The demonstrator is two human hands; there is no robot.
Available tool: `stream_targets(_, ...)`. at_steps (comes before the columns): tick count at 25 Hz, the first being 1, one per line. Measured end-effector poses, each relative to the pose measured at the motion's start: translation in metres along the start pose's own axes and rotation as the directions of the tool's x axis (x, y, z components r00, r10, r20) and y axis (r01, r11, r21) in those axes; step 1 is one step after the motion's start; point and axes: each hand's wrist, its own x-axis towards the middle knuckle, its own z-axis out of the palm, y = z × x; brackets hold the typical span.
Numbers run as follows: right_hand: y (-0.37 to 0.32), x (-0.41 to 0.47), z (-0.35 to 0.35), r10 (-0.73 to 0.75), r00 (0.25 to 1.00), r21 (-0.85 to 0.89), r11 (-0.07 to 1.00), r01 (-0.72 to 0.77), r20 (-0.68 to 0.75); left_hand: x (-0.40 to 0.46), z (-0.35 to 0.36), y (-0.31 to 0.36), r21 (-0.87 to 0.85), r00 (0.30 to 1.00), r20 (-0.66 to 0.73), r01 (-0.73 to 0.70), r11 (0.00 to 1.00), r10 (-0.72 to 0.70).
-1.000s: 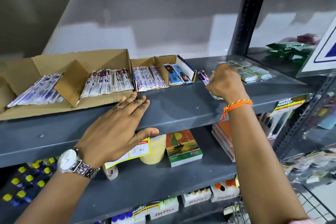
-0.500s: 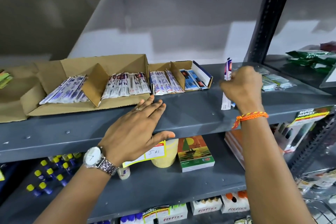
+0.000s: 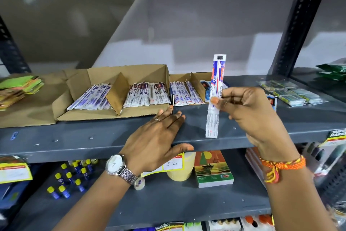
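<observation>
The right hand [image 3: 250,116] holds a long, narrow white plastic packet printed in blue and red [image 3: 216,84] upright in the air, just in front of the grey metal shelf [image 3: 74,137]. Its fingers [image 3: 236,93] and thumb are pinched on the packet's middle. The left hand [image 3: 155,142] lies flat on the shelf's front edge, fingers straight and slightly spread, gripping nothing.

From where I stand the pinch looks light and catches only a thin strip of wrapper. I think the slick packet could swivel or slide free and drop to the lower shelf, among the small blue bottles with yellow caps [image 3: 69,176].

If it goes into the small open cardboard box [image 3: 195,82] or the big brown cardboard tray [image 3: 131,73], a careless push could ruck up the packets lying in rows there. It could also knock the slanting cardboard divider [image 3: 118,94] over.
</observation>
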Motion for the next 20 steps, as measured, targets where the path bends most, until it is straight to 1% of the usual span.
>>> stream_targets(3, -0.004, -0.004, 0.003, -0.016, 0.999, 0.020, 1.000, 0.016, 0.038, 0.000, 0.000, 0.001, 0.011, 1.000, 0.014, 0.013, 1.000, -0.013)
stream_targets(7, -0.008, 0.000, 0.002, -0.036, 0.998, 0.040, 0.999, 0.034, 0.052, -0.001, -0.002, 0.000, 0.015, 0.999, 0.036, 0.019, 1.000, -0.020)
stream_targets(11, -0.011, 0.011, 0.001, -0.022, 0.995, 0.039, 0.999, 0.018, 0.099, -0.017, -0.005, -0.005, 0.103, 1.000, -0.008, 0.028, 0.994, -0.027)
stream_targets(14, -0.014, 0.027, 0.015, -0.009, 0.987, 0.042, 0.999, 0.003, 0.160, -0.035, -0.010, -0.008, 0.138, 0.993, -0.037, 0.117, 0.983, -0.113)
stream_targets(17, -0.016, 0.052, 0.045, 0.022, 0.983, 0.036, 0.999, -0.029, 0.181, -0.054, -0.016, -0.017, 0.152, 0.971, -0.054, 0.237, 0.960, -0.231)
stream_targets(20, -0.020, 0.089, 0.087, 0.035, 0.969, -0.095, 0.995, -0.012, 0.243, -0.067, -0.020, -0.026, 0.139, 0.957, -0.054, 0.288, 0.947, -0.283)
